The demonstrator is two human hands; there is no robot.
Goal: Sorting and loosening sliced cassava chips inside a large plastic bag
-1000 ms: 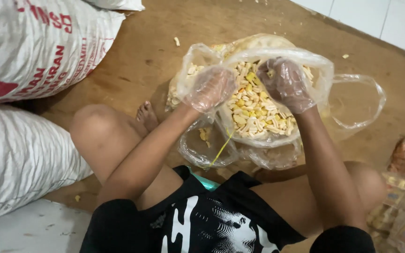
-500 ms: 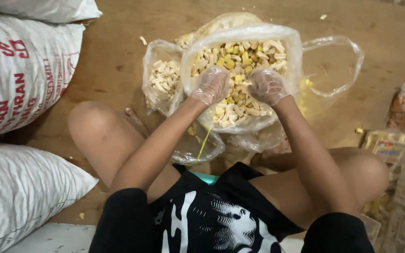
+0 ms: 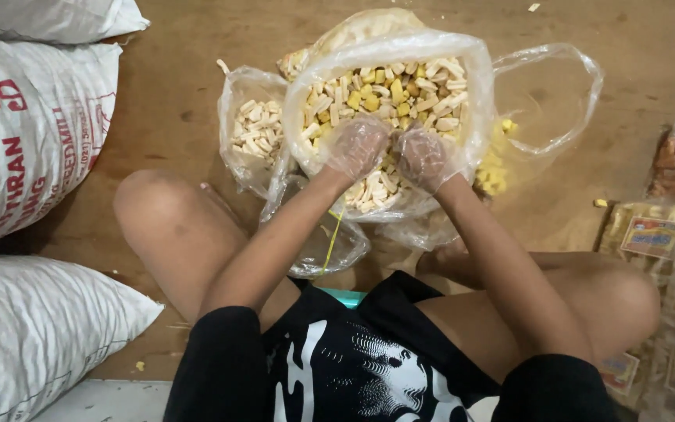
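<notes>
I sit cross-legged on a wooden floor. A big clear plastic bag [image 3: 462, 59] full of white and yellow snack pieces [image 3: 400, 90] stands open in front of me. Both hands wear thin clear plastic gloves. My left hand [image 3: 355, 147] and my right hand [image 3: 422, 156] are side by side, dug into the snack pieces near the bag's front rim, fingers curled on the pieces. A smaller clear bag of pale snack sticks [image 3: 255, 133] lies to the left of the big bag. A thin yellow string [image 3: 331, 242] hangs below the bags.
Large white woven sacks [image 3: 25, 133] are stacked on the left, another [image 3: 41, 336] at lower left. An empty clear bag [image 3: 552, 94] lies at the right of the big bag. Labelled snack packets [image 3: 666, 258] pile up at the right edge.
My hands have come together from the bag's rim and sunk into the snack pieces. The view has shifted, and the small bag of pale sticks shows at the left.
</notes>
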